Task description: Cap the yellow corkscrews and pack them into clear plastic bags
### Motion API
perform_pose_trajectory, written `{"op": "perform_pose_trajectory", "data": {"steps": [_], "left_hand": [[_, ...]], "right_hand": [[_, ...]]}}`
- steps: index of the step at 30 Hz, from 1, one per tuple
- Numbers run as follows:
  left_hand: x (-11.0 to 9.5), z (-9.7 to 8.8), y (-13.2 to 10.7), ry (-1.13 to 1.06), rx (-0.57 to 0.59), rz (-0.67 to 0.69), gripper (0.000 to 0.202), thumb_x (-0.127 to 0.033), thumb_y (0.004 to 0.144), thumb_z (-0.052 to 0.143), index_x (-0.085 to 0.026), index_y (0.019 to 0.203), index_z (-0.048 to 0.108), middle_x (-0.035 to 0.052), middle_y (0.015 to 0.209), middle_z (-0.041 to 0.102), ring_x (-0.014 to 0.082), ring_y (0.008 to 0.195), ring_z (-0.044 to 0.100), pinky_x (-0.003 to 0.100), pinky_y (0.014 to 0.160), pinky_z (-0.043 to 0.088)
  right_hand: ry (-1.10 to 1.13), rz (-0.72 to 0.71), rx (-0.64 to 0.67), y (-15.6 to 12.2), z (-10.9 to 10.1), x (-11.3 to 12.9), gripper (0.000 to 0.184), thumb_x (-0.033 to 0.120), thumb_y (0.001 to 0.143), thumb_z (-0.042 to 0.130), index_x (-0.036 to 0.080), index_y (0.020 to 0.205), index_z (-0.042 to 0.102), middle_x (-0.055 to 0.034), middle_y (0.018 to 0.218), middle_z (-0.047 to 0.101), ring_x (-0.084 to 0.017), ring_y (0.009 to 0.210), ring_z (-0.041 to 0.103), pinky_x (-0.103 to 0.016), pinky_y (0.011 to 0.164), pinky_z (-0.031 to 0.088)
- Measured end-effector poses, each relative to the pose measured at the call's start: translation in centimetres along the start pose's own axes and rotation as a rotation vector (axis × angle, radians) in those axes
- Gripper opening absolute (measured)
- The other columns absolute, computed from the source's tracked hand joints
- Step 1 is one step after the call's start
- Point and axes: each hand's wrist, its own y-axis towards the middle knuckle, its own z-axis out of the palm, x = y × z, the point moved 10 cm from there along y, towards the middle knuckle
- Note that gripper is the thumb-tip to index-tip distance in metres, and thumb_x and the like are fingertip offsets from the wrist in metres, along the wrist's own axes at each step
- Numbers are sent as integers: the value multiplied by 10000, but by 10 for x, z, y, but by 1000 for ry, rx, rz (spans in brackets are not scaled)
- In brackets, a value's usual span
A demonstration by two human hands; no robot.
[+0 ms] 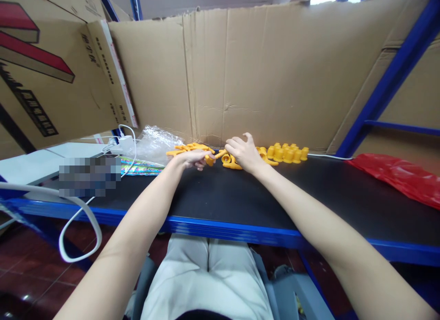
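Near the back of the black tabletop, my left hand (196,159) is closed around a yellow-orange plastic piece (209,160). My right hand (243,153) pinches the slim end of the same piece from the other side; its outer fingers are raised, and its thumb is mostly hidden. Similar yellow plastic pieces (187,147) lie in a pile behind my left hand. Below my right hand rests another yellow piece with a round, hollow socket (226,159). Several small yellow stepped caps (288,153) stand grouped to the right of my right hand.
Clear plastic wrap (156,143) and a colourful packet (140,167) lie on the left, beside a white charger with cable (126,144). A red plastic bag (395,173) is at the far right. Cardboard (275,72) walls the back; a blue metal edge (223,228) runs along the front.
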Motion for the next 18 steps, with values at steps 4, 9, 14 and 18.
{"op": "perform_pose_trajectory", "data": {"steps": [4,9,14,18], "left_hand": [[-8,15,-4,20,69,21,153,-287,756,532,-156,678,526,-98,402,244,32,328,225,193,404,298],[-10,2,0,83,-58,76,91,-201,715,538,-142,646,547,-67,422,345,33,330,267,199,382,245],[-22,-12,1,45,-193,231,109,-203,731,558,-145,639,552,-74,448,350,18,352,264,199,409,249],[-23,-29,1,9,-347,252,74,-165,764,518,-144,696,537,-83,445,336,18,356,260,205,424,254]], "right_hand": [[0,63,-74,-3,-3,-16,290,51,860,299,161,912,562,-97,1028,615,-189,949,513,-429,964,190],[45,374,-146,-32,-8,-95,294,63,792,366,162,1006,540,-105,1038,591,-209,991,497,-434,938,227],[-29,1039,-373,-127,-20,-206,325,243,823,440,144,1122,521,-170,1135,489,-270,1056,396,-431,848,257],[-40,1536,-425,-225,6,-247,289,280,771,517,192,1017,642,-185,1082,495,-311,1027,362,-484,809,229]]}}
